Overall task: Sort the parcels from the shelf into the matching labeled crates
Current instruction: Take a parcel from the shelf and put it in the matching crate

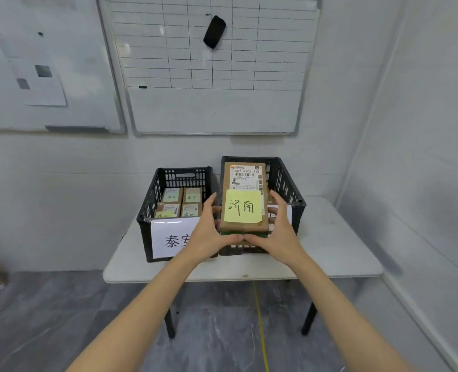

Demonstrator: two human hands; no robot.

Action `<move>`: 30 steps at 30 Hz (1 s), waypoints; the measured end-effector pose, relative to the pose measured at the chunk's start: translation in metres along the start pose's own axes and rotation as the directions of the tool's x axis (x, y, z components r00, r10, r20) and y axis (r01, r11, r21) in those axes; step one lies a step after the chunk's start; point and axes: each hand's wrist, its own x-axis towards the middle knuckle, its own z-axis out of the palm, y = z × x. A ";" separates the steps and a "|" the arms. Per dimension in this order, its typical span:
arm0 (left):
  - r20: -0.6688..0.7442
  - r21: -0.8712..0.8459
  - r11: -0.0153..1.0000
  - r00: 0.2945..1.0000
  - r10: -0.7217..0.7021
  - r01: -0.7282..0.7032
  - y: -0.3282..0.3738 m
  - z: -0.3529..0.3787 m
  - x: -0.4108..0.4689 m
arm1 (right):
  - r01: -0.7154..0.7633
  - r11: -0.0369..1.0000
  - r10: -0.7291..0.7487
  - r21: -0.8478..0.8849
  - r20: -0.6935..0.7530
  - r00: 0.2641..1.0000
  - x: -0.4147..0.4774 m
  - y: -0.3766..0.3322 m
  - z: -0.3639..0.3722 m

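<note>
- The parcel (245,183) is held in the air over the near half of the right crate (289,189), above its rim and not yet inside.
- Its long axis runs straight away from the person. The far end points at the crate's back wall and the near end sits between the two palms.
- Both hands are equally near. The left hand (209,232) grips the left long edge and the right hand (278,229) grips the right one.
- The fingers (212,202) lie up along the sides and the thumbs meet under the near end, so the parcel is clamped between the hands.
- In my judgement, the coming move is a short drop forward and down into the crate directly beneath.
- The parcel is a flat brown carton with a printed shipping label (246,178) on its far half.
- A yellow note (243,206) on its near half reads 济南.
- A green edge (244,232) shows under the near end. I cannot tell whether it is a second item.
- The right crate's paper sign is mostly hidden behind the right hand and cannot be read.
- The left crate (152,200) touches the right one. Its sign (168,237) starts with 泰, and it holds several small boxes (182,202) with notes on them.
- Both crates stand on a white desk (335,251) against the wall, below a whiteboard (214,108).
</note>
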 end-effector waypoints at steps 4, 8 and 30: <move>0.004 0.102 0.993 0.998 0.064 -0.064 -0.018 -0.003 0.046 | -0.007 0.998 0.006 -0.067 -0.014 1.000 0.046 0.023 0.012; 0.006 0.161 0.977 0.990 0.139 -0.138 -0.031 -0.001 0.091 | -0.007 0.993 0.008 -0.121 0.008 1.000 0.092 0.042 0.020; 0.006 0.213 0.977 1.000 -0.031 0.029 -0.083 0.063 0.384 | 0.032 0.989 0.010 -0.143 0.285 0.958 0.383 0.212 -0.037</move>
